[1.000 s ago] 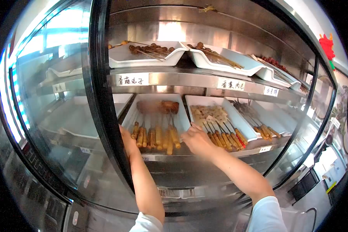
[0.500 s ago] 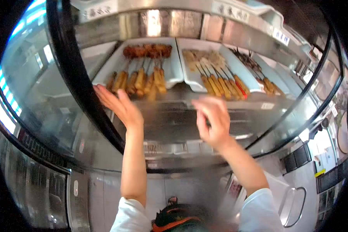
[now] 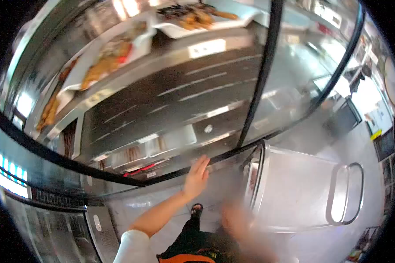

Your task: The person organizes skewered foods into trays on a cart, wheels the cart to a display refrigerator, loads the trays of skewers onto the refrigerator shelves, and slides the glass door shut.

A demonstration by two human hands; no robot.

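My left hand (image 3: 196, 177) is raised with its fingers extended, just below the black lower frame (image 3: 180, 174) of the glass-fronted cabinet, and nothing shows in it. My right hand (image 3: 236, 219) is a motion blur beside the metal cart (image 3: 300, 188); its fingers cannot be made out. Inside the cabinet, white trays (image 3: 175, 31) hold skewers with yellowish handles (image 3: 197, 19). More skewers (image 3: 102, 65) lie in a tray further left. Lower down, shallow white containers (image 3: 173, 140) hold thin sticks, near a red strip (image 3: 140, 170).
The cart has a curved handle (image 3: 360, 193) at its right end. A black upright post (image 3: 263, 74) divides the cabinet front. Grey floor tiles (image 3: 136, 204) and a sandaled foot (image 3: 196, 210) show below. Dark equipment (image 3: 344, 116) stands at the right.
The view has turned right and down. My left hand has left the door frame's side and is now near the lower frame. My right hand has dropped towards the cart and blurred.
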